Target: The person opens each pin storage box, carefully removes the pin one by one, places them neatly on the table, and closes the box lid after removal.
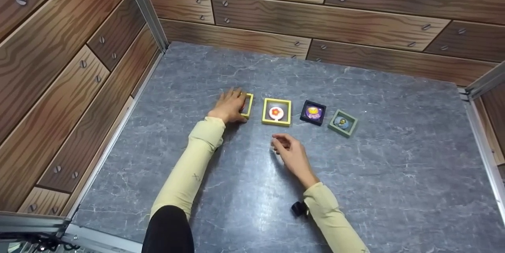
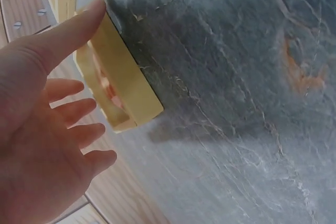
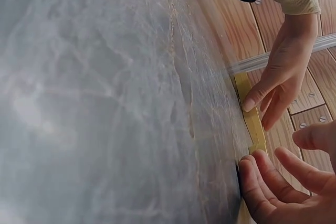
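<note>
My left hand lies over the left part of a small yellow square frame box, fingers pointing away. In the left wrist view, its thumb touches a corner of that yellow box, while the loosely bent fingers stand apart from it. A red item inside is mostly hidden. To the right sits another yellow frame box, holding a white disc with a red flower. My right hand hovers nearer me, below this second box. Its fingers are loosely curled with nothing in them.
Right of the yellow boxes are a black frame box with a purple-and-yellow piece and a tilted green frame box with a blue piece. All rest on the grey marbled surface. Wood-patterned panels wall the sides and back.
</note>
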